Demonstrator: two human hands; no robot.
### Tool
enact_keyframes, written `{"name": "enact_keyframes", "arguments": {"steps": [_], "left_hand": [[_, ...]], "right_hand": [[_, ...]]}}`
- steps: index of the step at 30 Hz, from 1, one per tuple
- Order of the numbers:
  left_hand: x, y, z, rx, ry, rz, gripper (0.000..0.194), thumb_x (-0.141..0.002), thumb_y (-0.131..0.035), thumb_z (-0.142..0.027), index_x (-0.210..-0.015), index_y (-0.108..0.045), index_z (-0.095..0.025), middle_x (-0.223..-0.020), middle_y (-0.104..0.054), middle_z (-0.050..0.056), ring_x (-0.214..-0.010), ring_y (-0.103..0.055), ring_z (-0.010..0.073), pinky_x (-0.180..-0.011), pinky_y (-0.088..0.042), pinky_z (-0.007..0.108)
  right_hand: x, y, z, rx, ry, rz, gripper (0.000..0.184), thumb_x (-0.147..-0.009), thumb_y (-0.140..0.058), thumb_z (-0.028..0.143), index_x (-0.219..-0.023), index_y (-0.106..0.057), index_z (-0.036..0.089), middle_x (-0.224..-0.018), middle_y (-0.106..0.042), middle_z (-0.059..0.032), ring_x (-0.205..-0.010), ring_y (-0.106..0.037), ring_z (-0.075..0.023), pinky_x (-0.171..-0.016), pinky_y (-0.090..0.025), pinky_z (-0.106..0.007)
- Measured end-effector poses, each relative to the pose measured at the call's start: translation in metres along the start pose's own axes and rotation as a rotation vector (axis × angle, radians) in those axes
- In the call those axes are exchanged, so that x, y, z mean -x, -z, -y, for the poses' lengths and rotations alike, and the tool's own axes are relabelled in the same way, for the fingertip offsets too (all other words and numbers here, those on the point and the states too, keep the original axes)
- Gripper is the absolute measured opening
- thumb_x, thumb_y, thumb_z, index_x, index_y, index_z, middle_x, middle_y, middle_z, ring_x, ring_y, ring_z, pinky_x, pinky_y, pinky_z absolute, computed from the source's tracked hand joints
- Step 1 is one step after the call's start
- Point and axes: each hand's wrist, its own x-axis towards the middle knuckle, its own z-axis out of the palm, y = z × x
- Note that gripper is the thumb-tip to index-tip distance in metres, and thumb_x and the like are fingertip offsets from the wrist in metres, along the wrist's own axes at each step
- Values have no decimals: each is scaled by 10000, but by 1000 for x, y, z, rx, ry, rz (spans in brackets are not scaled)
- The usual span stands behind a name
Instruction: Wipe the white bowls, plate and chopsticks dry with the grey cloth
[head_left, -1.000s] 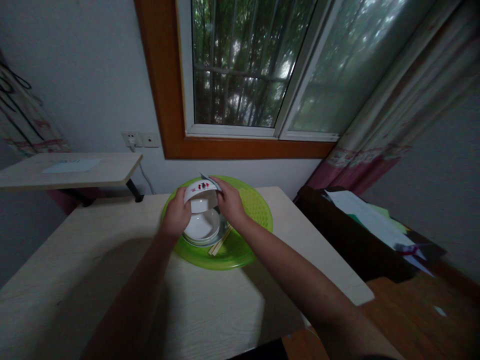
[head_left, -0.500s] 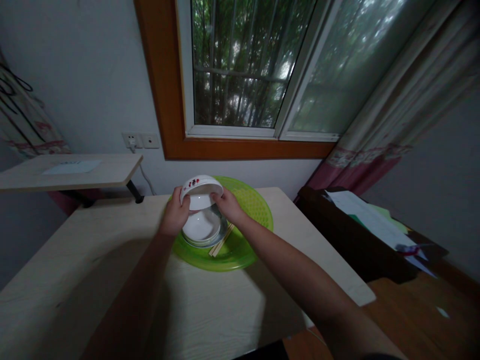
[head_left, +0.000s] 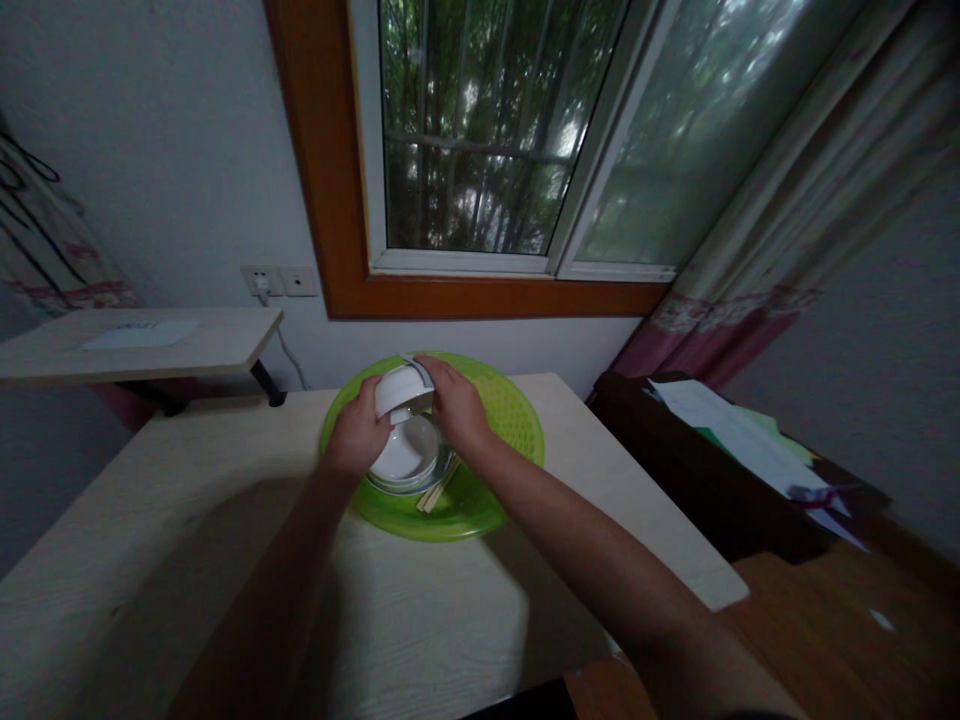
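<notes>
In the head view both hands hold a white bowl above a round green plastic basket. My left hand grips the bowl's left side, thumb toward me. My right hand is closed over the right side, its fingertips partly hidden. A light grey strip shows along the bowl beside the right fingers; I cannot make out what it is. The bowl is tilted on its side. Just below it, a white bowl rests on other dishes in the basket. A pair of wooden chopsticks lies beside the stack.
The basket stands on a pale wooden table. A raised shelf with a paper sheet stands on the left. Behind are a wall socket with a plugged cable and a window. A dark cabinet with papers is at the right.
The held bowl has turned in my hands, so its red pattern no longer shows. My right hand has moved up and around the bowl's side. The stack and chopsticks have stayed in place.
</notes>
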Motion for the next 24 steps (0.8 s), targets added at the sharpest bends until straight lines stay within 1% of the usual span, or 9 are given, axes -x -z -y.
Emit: {"name": "enact_keyframes", "arguments": {"steps": [4, 7, 9, 12, 16, 18, 20, 22, 24], "left_hand": [[0, -1, 5, 172, 43, -33, 553, -789, -501, -88, -1327, -556, -203, -1169, -699, 125, -1038, -689, 296, -891, -586, 433], [0, -1, 5, 398, 95, -33, 497, -826, -518, -150, -1314, -563, -230, -1198, -674, 107, -977, -693, 268, -725, -638, 380], [0, -2, 5, 524, 149, -42, 437, -855, -525, -211, -1289, -574, -233, -1228, -649, 106, -1005, -679, 272, -658, -649, 369], [-3, -3, 7, 702, 223, -58, 388, -878, -540, -286, -1259, -570, -220, -1257, -616, 119, -1063, -656, 289, -659, -661, 401], [-6, -7, 14, 927, 259, -75, 448, -853, -599, -309, -1285, -522, -221, -1278, -598, 122, -1022, -675, 274, -701, -663, 465], [-6, -8, 15, 973, 251, -50, 472, -843, -625, -306, -1292, -507, -220, -1303, -585, 124, -1024, -677, 269, -723, -662, 480], [-6, -7, 13, 974, 247, -5, 482, -838, -641, -298, -1292, -504, -211, -1320, -574, 130, -1056, -668, 273, -747, -660, 478], [-5, -7, 12, 931, 250, 35, 492, -836, -648, -289, -1300, -506, -206, -1338, -568, 137, -1108, -649, 284, -766, -659, 460], [-6, -6, 11, 846, 228, 65, 507, -830, -653, -279, -1312, -512, -211, -1363, -563, 140, -1164, -624, 294, -777, -655, 434]], "right_hand": [[-1, -2, 1, -60, 32, -23, 629, -801, -440, -5, -1372, -584, 217, -1363, -624, -79, -1260, -572, -203, -1119, -429, -371], [-4, -3, -2, -134, 2, -62, 597, -802, -425, 10, -1332, -619, 207, -1322, -650, -73, -1238, -589, -201, -1117, -432, -376], [-7, -4, -5, -201, -42, -88, 540, -831, -430, 44, -1302, -640, 205, -1300, -668, -67, -1212, -607, -199, -1096, -448, -365], [-7, -8, -10, -301, -140, -74, 427, -890, -471, 128, -1269, -654, 199, -1264, -690, -61, -1157, -634, -202, -1037, -482, -341], [-3, -18, -18, -404, -270, 28, 340, -916, -544, 234, -1231, -657, 179, -1148, -725, -54, -1011, -668, -204, -918, -532, -322], [-2, -23, -21, -425, -311, 46, 316, -915, -556, 238, -1206, -660, 175, -1107, -730, -49, -966, -672, -200, -886, -541, -318], [-1, -26, -23, -405, -338, 33, 293, -913, -546, 212, -1177, -664, 170, -1086, -732, -49, -945, -673, -198, -882, -543, -322], [-2, -25, -23, -358, -342, -6, 295, -911, -514, 169, -1163, -667, 164, -1090, -733, -60, -961, -673, -202, -901, -540, -332], [-3, -21, -21, -293, -307, -54, 328, -907, -476, 124, -1169, -671, 160, -1120, -729, -77, -1013, -669, -209, -937, -528, -340]]}}
